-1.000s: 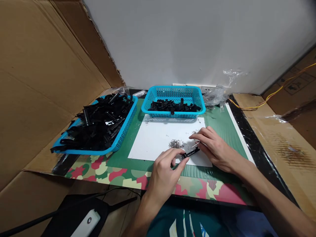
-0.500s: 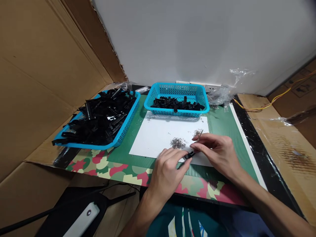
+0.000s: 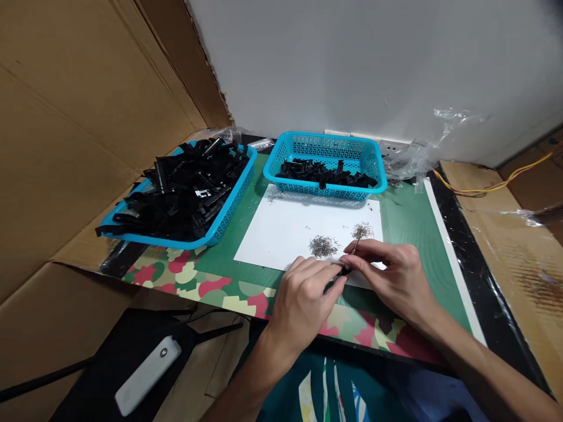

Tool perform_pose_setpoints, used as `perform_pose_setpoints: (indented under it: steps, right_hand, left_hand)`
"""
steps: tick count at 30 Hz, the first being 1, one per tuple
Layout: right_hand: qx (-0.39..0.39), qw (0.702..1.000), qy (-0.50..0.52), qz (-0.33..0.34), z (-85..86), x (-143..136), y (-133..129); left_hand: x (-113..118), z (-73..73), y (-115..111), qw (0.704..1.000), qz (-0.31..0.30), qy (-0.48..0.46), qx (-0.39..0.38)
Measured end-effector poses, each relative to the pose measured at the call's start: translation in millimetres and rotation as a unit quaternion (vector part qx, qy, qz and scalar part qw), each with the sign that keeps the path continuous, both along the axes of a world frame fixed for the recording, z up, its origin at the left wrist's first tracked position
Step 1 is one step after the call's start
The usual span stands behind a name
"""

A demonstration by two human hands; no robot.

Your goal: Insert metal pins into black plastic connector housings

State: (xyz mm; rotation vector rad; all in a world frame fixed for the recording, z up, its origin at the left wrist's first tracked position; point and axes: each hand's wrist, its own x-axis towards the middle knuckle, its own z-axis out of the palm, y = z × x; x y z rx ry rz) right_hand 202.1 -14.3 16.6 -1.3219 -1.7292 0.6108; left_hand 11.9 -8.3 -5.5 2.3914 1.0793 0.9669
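Note:
Over the front edge of the white paper (image 3: 281, 228), my left hand (image 3: 303, 296) pinches a small black plastic part (image 3: 345, 271), mostly covered by the fingers. My right hand (image 3: 396, 272) is closed on a thin metal tool that looks like tweezers (image 3: 358, 240), its shaft slanting up past the fingertips. Both sets of fingertips meet at the black part, so the contact point is hard to see. Just beyond the hands lies a pile of tiny bent metal wire pieces (image 3: 323, 246). A smaller wire pile (image 3: 363, 230) is behind the tweezers.
A blue basket (image 3: 229, 212) heaped with black parts stands at the left. Another blue basket (image 3: 325, 139), holding fewer black parts, is behind the paper. Cardboard (image 3: 88, 117) walls the left side. Clear plastic bags (image 3: 411, 159) and yellow wires (image 3: 492, 186) lie back right.
The view has shifted slightly, so the baskets sit higher in the picture. Less of the black part shows between my left fingers. Both hands stay together and keep their holds.

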Motion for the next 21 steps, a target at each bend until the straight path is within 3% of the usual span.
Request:
perform_pose_setpoints:
  steps: [5,14,17,21]
  right_hand:
    - [0.002,1.000,-0.015,0.014,3.0,-0.2,-1.2]
    - [0.009,1.000,-0.020,-0.018,-4.4,-3.9,-5.0]
    - [-0.009,0.999,0.038,-0.035,-4.9,-3.3,-3.1]
    - [0.022,0.971,0.188,-0.146,-1.6,7.1,4.2]
  left_hand:
    - [-0.6,-0.5,-2.2,1.000,-0.005,-0.002,-0.013]
    - [-0.1,-0.9,-1.2,0.999,-0.004,-0.012,-0.039]
    - [-0.4,0.1,-0.3,0.999,0.002,-0.024,-0.034]
    - [-1.9,3.6,-0.2,0.998,0.020,-0.049,-0.026]
